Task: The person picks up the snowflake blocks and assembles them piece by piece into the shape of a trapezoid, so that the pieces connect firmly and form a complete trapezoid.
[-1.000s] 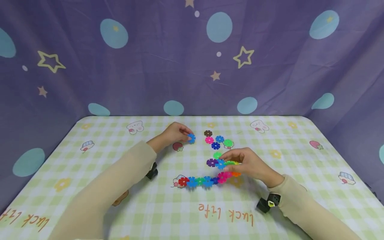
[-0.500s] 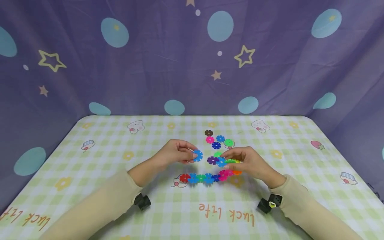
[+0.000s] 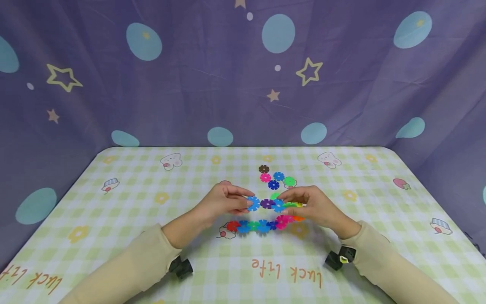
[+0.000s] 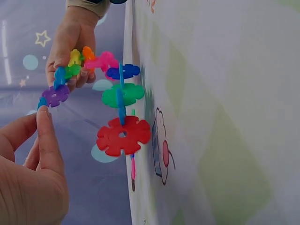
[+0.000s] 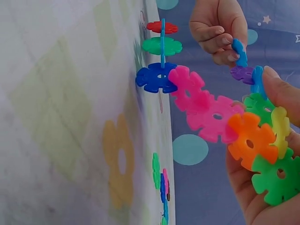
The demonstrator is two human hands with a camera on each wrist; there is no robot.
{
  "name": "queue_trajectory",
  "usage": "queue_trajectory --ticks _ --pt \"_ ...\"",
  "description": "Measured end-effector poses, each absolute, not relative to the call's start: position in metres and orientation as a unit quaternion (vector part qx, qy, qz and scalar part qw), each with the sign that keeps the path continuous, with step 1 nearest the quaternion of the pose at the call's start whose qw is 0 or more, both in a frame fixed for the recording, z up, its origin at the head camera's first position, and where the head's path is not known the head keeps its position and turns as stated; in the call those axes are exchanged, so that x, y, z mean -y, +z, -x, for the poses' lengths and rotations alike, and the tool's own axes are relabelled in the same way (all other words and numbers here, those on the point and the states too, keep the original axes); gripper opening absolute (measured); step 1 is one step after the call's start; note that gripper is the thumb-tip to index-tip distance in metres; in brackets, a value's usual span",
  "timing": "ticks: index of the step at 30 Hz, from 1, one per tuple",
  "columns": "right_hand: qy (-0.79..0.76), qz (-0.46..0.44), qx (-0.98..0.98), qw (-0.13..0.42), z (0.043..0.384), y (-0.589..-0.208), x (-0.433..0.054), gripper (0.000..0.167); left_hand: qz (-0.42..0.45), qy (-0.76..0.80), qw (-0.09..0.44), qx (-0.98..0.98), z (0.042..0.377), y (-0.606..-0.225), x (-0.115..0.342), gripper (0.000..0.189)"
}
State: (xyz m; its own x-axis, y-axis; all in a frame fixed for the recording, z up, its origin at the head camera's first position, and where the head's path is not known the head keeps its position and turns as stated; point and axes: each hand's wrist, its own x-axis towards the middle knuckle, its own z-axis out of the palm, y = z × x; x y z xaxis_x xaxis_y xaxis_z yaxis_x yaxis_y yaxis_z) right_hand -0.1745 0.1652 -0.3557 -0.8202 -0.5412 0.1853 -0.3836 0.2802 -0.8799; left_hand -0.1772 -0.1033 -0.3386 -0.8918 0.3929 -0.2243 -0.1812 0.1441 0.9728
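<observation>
In the head view my left hand (image 3: 224, 202) pinches a light blue snowflake disc (image 3: 253, 203) between thumb and fingers. Its edge is right at the purple disc (image 3: 267, 204), the end piece of a curved chain of interlocked discs. My right hand (image 3: 317, 207) grips this chain near a second blue disc (image 3: 279, 205), thumb and fingers around it. From there the chain bends through yellow, an orange disc (image 5: 253, 139) and pink, then back left to a red disc (image 4: 123, 136) at its other end. The right fingers hide part of the bend.
Loose discs lie on the checked tablecloth beyond the hands: a brown one (image 3: 263, 169), a pink one (image 3: 265, 177), a dark blue one (image 3: 274, 184) and others. A green disc (image 3: 275, 196) shows just past the right fingertips. A purple curtain (image 3: 243, 105) hangs behind the table.
My left hand has carried the blue disc from the far left toward me and rightward, up to the purple end of the chain. The right hand has stayed nearly still with the chain.
</observation>
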Motion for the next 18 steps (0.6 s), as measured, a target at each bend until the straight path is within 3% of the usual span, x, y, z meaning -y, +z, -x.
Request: queue_trajectory --ticks 18 --pt "-0.509 0.301 -0.803 0.072 0.1761 -0.3530 -0.1589 0.026 -0.051 0.652 0.200 -0.730 0.1715 -0.3383 0.0987 0.028"
